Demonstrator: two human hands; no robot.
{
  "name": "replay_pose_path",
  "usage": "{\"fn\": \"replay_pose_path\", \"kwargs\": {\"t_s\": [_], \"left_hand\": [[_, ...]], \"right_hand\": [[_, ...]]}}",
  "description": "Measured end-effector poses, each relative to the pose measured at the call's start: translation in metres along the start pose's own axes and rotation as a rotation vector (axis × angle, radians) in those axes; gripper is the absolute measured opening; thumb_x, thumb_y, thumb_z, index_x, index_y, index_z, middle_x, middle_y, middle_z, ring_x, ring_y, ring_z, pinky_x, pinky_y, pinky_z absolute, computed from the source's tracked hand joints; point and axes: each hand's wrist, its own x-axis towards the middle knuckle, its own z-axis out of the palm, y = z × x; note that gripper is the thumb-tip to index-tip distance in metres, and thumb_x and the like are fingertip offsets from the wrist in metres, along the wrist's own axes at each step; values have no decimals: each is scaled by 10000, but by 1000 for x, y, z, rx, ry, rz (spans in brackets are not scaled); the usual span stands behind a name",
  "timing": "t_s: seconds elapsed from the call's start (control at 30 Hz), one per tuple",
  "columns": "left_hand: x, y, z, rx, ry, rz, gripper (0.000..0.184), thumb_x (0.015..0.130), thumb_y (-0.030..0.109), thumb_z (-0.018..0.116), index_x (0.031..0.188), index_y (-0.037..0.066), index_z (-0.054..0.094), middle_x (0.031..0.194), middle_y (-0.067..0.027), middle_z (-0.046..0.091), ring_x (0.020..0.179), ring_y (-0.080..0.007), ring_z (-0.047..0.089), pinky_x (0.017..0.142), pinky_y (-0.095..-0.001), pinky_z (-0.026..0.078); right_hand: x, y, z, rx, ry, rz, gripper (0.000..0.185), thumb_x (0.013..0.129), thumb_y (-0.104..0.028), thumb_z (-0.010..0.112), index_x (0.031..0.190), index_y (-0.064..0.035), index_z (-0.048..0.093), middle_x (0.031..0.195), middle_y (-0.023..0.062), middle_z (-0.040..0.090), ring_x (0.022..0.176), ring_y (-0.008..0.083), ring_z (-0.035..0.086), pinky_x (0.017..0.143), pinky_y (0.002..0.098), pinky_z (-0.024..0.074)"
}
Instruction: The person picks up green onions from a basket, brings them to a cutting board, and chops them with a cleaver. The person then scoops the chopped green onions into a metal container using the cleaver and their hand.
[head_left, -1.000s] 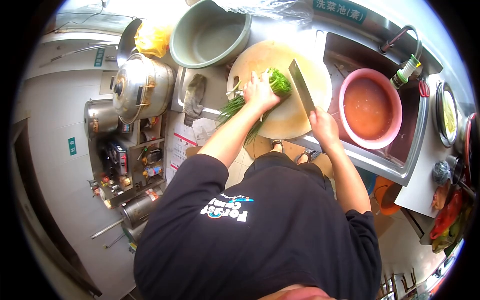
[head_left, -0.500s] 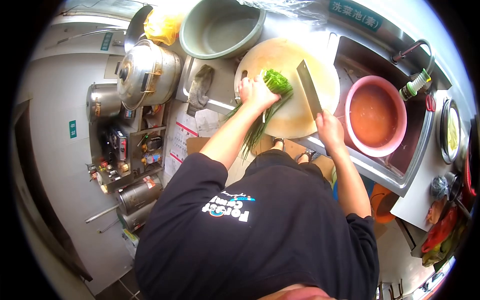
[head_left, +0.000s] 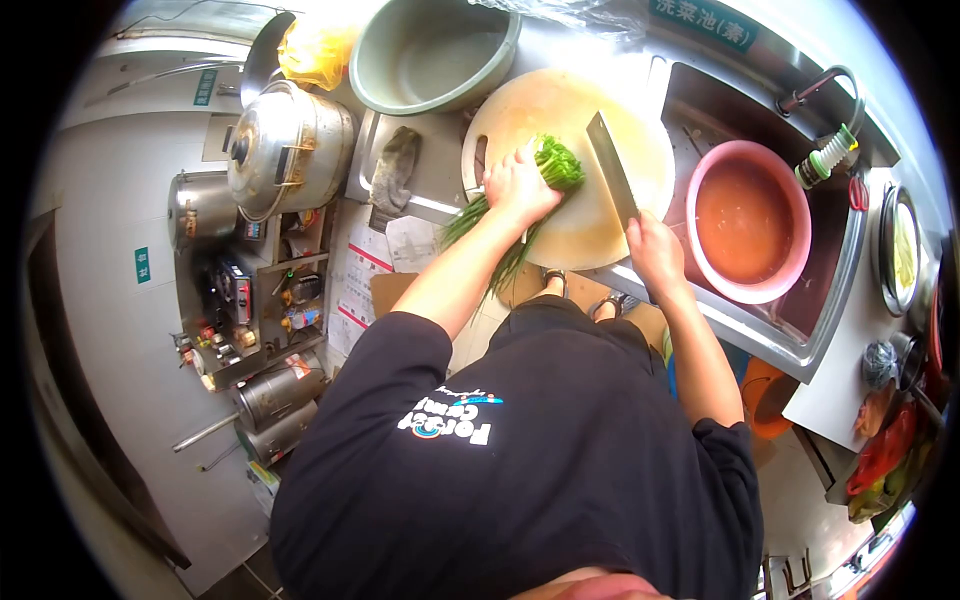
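Observation:
My left hand (head_left: 520, 188) is closed around a bunch of chives (head_left: 558, 163) on the round cutting board (head_left: 535, 95). Bright green cut ends stick out on the right of the fist, while the long leaves trail past the wrist and over the board's near edge. In my right hand (head_left: 656, 252) is the handle of a cleaver (head_left: 612, 168). Its blade points away from me across the board, a little right of the cut ends and apart from them. Fingers cover most of the cleaver's handle.
Right of the board, a pink basin (head_left: 750, 222) of reddish-brown liquid sits in the sink (head_left: 830, 320), near a faucet (head_left: 815, 90). A grey-green basin (head_left: 435, 60) stands behind the board. To the left are a grey cloth (head_left: 397, 168) and a large lidded pot (head_left: 290, 150).
My left hand and the chives have shifted slightly right over the board, uncovering more of its handle slot. The cleaver keeps about the same place on the board; the view has moved a little.

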Motion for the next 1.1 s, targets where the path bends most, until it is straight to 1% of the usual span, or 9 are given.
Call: {"fn": "replay_pose_path", "kwargs": {"t_s": [0.1,0.13,0.3,0.37,0.5,0.6,0.8,0.93,1.1], "left_hand": [[-7,3,13,43,37,180,1086,585,567,839,1396,5,386,1244,-207,593,1205,-325,555,1030,-449,419],[-11,6,14,98,24,193,1236,568,607,840,1475,-2,263,1271,-237,559,1221,-361,532,1040,-469,402],[-24,14,16,234,56,216,1350,557,618,845,1526,-21,155,1324,-277,500,1254,-411,486,1065,-484,376],[-21,15,10,250,-36,180,1177,676,536,785,1518,-29,188,1363,-253,468,1258,-372,470,1074,-479,352],[2,3,5,170,-89,227,986,706,408,756,1463,-23,295,1296,-230,538,1221,-350,517,1048,-463,383],[10,-6,9,61,40,455,662,691,278,724,1246,-2,497,1166,-175,626,1132,-311,587,988,-443,430],[13,14,-7,77,-89,386,568,686,210,701,1189,3,540,1158,-171,629,1135,-305,588,973,-425,443],[13,17,3,60,32,345,547,673,202,717,1158,4,562,1152,-161,631,1145,-300,583,977,-413,444],[16,20,6,56,-41,268,596,594,270,820,1086,29,583,1111,-155,632,1108,-305,592,974,-411,449]], "right_hand": [[0,1,1,-7,-7,-14,254,960,-251,499,953,-14,589,844,268,650,827,470,624,751,550,478],[0,0,1,-7,-11,-20,252,961,-249,497,950,-13,587,841,266,650,824,471,623,750,552,476],[1,-2,0,-45,-10,-18,253,963,-247,493,938,-12,581,842,267,650,823,471,624,751,554,475],[-1,-4,2,-52,-5,-20,252,963,-247,493,935,-12,580,843,268,650,824,471,624,753,555,474],[-1,0,5,-11,36,-16,253,962,-243,491,933,-8,580,843,274,647,825,473,622,755,559,473],[-3,4,9,4,56,-10,250,960,-241,494,934,-8,583,843,275,646,828,474,622,757,560,472],[-5,-1,8,29,55,16,252,958,-240,497,931,-5,585,841,274,645,824,476,620,751,556,474],[-2,-15,-5,-28,47,-12,219,948,-210,516,916,-4,584,810,260,644,786,465,623,722,544,483],[-15,-45,-18,-102,123,-107,137,916,-156,558,887,-27,591,761,227,644,728,428,637,672,526,498]]}}
